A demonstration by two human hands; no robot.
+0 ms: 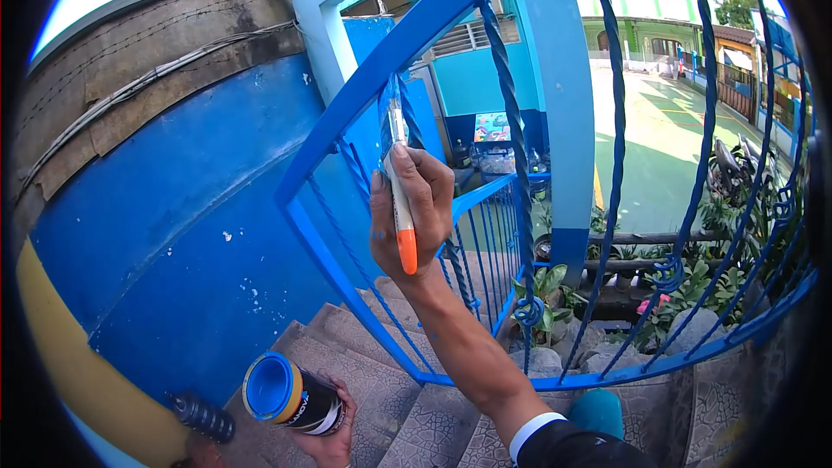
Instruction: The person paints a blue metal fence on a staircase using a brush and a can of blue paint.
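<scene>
My right hand (416, 204) is closed around a paintbrush (401, 191) with a pale handle and an orange end. The bristles point up and meet a twisted bar just under the handrail (381, 61) of a blue metal railing. Low in the view, my left hand (334, 433) grips a paint can (312, 407) from its side. The can is tilted toward me, with blue paint (268, 386) inside and on its rim. Its label is dark with a yellow band.
Tiled stairs (442, 425) run down beside a blue wall (217, 234). A dark plastic bottle (201, 416) is by the wall at lower left. Beyond the railing's twisted bars (611, 147) are rocks (693, 329), plants and a green court (646, 156).
</scene>
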